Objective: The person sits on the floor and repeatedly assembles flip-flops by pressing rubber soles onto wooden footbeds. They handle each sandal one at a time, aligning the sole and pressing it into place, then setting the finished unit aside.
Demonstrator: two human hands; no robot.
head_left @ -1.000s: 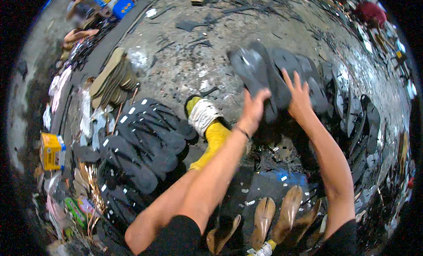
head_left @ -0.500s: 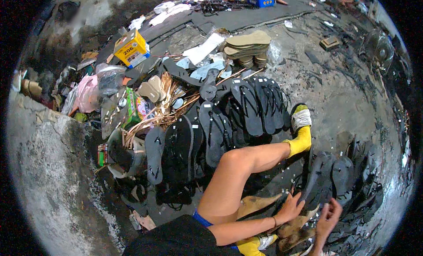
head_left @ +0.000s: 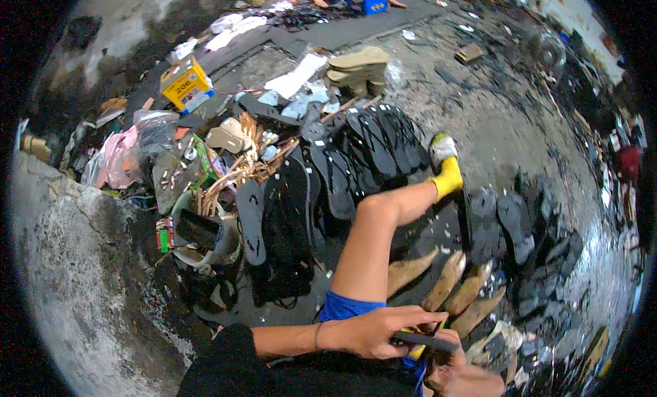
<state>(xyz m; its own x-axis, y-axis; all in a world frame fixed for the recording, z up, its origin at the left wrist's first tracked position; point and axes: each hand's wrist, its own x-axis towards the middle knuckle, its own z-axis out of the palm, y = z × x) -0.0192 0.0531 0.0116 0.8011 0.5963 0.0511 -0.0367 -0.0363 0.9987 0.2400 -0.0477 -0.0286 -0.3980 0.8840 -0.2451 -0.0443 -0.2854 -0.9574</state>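
Close to my body, both hands hold a dark sandal sole (head_left: 419,340), seen nearly edge-on. My left hand (head_left: 373,331) grips its left end, with fingers reaching over the top. Around the other end my right hand (head_left: 448,364) is closed, its fingers partly blurred and hidden. Just beyond the hands lie several tan foot-shaped lasts (head_left: 472,289) on the ground. Past them, to the right, are dark sandals (head_left: 514,226) in a cluster. Ahead of my bent leg stands a row of black flip-flops (head_left: 332,181), some with small white labels.
A bucket (head_left: 219,243) and a bundle of tan strips (head_left: 250,154) sit at left. Further off are a yellow box (head_left: 186,86), stacked beige soles (head_left: 357,67) and a pink bag (head_left: 120,157). My yellow-socked foot (head_left: 446,171) stretches ahead. A concrete wall (head_left: 89,274) borders the left.
Both hands have drawn back from the dark sandals at right towards my body, now holding a sole between them. The lasts show more fully, and the whole view has shifted.
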